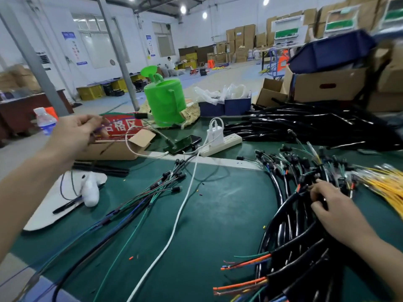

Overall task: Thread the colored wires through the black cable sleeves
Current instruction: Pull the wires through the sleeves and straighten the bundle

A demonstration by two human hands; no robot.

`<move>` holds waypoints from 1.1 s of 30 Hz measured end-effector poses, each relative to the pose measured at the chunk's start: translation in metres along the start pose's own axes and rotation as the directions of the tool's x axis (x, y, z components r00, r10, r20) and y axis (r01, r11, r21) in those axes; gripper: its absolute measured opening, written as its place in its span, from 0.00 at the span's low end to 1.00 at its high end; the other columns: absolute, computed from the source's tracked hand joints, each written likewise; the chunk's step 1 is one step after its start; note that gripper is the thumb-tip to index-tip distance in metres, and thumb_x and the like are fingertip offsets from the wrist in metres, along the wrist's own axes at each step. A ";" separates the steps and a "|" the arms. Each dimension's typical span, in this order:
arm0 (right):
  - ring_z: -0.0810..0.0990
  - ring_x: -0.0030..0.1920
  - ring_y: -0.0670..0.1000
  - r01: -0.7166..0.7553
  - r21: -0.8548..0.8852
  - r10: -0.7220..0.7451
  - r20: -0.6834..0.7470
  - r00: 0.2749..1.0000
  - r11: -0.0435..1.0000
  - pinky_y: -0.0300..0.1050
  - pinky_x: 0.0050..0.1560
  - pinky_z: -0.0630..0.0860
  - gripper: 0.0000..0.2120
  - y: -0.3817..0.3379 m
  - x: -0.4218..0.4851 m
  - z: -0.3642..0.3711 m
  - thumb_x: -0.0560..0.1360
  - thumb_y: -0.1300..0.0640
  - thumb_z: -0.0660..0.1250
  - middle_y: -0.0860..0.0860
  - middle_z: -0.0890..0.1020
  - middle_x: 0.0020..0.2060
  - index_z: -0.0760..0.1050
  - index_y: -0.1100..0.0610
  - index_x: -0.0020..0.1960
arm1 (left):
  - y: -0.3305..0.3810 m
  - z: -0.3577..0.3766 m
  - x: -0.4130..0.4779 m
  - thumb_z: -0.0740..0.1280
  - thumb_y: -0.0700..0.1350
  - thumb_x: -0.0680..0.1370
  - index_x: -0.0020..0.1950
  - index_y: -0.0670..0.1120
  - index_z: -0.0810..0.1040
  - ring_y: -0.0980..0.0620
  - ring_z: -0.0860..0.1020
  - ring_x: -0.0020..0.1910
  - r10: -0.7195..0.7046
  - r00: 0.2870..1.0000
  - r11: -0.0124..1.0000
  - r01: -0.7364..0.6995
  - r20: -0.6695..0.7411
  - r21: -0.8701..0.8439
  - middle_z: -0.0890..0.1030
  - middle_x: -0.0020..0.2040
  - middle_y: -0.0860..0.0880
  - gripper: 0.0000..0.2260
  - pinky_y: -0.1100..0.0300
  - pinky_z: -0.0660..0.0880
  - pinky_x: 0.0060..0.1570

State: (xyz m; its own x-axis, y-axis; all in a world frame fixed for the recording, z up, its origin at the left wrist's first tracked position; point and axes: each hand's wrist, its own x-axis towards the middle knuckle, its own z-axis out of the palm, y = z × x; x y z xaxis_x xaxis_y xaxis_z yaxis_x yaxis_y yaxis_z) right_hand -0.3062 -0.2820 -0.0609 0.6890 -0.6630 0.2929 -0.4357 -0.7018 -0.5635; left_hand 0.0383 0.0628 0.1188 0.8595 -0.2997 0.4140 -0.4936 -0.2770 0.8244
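Note:
My left hand [79, 132] is raised at the left, above the table, pinching thin colored wires that trail from its fingers. A loose bundle of colored wires [139, 199] with small black end connectors lies across the green mat. My right hand [329, 203] rests on a pile of black cable sleeves [292, 234] at the right, fingers curled around one sleeve; orange, green and blue wire ends stick out of those sleeves near the bottom. A heap of empty black sleeves [309, 125] lies at the far right. Yellow wires [383, 182] lie beside my right hand.
A white power strip [220, 144] with charger and a white cable [174, 225] cross the mat's middle. A phone [183, 142], a green watering can [164, 101], a cardboard box [113, 149], a water bottle [44, 120] and blue bins [224, 106] stand behind.

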 end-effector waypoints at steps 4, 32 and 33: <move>0.75 0.50 0.60 -0.053 0.000 0.053 0.081 0.995 0.999 0.49 0.41 0.70 0.09 -0.006 -0.001 -0.005 0.74 0.66 0.61 0.55 0.75 0.50 0.66 0.54 0.40 | 0.024 0.043 -0.026 0.58 0.45 0.82 0.43 0.45 0.78 0.61 0.62 0.17 -0.051 0.984 0.990 0.072 0.169 -0.122 0.80 0.26 0.51 0.12 0.73 0.57 0.18; 0.79 0.51 0.54 -0.206 0.962 0.594 0.062 0.802 0.178 0.62 0.47 0.80 0.08 -0.050 -0.022 -0.063 0.76 0.62 0.67 0.53 0.81 0.50 0.78 0.50 0.43 | 0.035 0.184 -0.157 0.61 0.39 0.80 0.53 0.51 0.79 0.54 0.61 0.22 0.226 0.753 0.959 -0.059 0.618 -0.278 0.82 0.33 0.46 0.10 0.65 0.59 0.22; 0.79 0.51 0.53 -0.187 0.963 0.594 0.037 0.803 0.192 0.65 0.47 0.79 0.09 -0.049 -0.019 -0.065 0.76 0.62 0.67 0.52 0.80 0.51 0.78 0.49 0.43 | 0.030 0.181 -0.158 0.62 0.40 0.80 0.53 0.52 0.80 0.54 0.62 0.23 0.242 0.741 0.965 -0.118 0.627 -0.233 0.82 0.33 0.46 0.10 0.65 0.60 0.23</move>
State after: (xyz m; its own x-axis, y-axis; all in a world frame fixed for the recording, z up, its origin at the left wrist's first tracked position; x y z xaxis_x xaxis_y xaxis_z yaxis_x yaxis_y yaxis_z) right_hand -0.3353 -0.2517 0.0110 0.3159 -0.9401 -0.1281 0.3457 0.2398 -0.9072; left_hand -0.1360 -0.0639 0.0084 0.4347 -0.8610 0.2642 -0.5469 -0.0193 0.8370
